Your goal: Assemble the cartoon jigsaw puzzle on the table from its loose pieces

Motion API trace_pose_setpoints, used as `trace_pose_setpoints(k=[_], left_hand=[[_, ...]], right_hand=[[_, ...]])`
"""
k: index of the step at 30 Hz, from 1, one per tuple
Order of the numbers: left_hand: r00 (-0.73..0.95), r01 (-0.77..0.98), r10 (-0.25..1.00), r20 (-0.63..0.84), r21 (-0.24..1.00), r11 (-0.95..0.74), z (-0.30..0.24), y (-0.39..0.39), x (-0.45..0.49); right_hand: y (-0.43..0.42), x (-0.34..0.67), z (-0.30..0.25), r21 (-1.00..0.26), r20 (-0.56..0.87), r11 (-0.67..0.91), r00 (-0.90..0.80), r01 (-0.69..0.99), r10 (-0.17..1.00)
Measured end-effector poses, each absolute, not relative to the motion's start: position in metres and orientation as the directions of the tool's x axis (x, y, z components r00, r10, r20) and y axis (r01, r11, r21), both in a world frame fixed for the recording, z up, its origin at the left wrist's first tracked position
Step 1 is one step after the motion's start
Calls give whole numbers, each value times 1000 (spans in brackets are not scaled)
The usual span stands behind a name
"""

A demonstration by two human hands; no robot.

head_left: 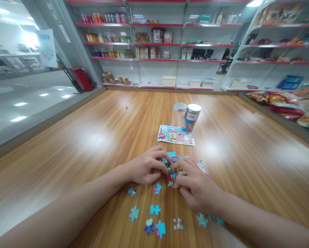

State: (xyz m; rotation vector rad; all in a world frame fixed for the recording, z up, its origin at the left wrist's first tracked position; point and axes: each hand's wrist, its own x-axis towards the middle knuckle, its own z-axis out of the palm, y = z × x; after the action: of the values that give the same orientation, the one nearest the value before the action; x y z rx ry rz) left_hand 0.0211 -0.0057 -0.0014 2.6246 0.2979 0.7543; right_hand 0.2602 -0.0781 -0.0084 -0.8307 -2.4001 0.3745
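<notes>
Partly joined jigsaw puzzle pieces lie on the wooden table between my hands, much of them covered by fingers. My left hand rests at their left side, fingers curled down onto the pieces, with a bit of red showing beneath. From the right, my right hand bends its fingers onto the same cluster, close to a yellow-faced piece. Both hands' fingertips nearly meet. A red-and-white puzzle piece sits below them. Past the right hand, a pale piece pokes out.
Loose puzzle pieces, such as a light blue one, lie scattered nearer me. Beyond the hands are a cartoon picture card, a clear jar and a blue can. Stocked shelves stand behind the table; snack bags are at right.
</notes>
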Motion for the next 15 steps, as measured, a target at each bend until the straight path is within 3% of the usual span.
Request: trace_pose_setpoints(k=[15], left_hand=[[836, 88, 304, 457, 436, -896, -2, -6, 21]], right_hand=[[-79, 260, -8, -451, 407, 756, -645, 474, 647]])
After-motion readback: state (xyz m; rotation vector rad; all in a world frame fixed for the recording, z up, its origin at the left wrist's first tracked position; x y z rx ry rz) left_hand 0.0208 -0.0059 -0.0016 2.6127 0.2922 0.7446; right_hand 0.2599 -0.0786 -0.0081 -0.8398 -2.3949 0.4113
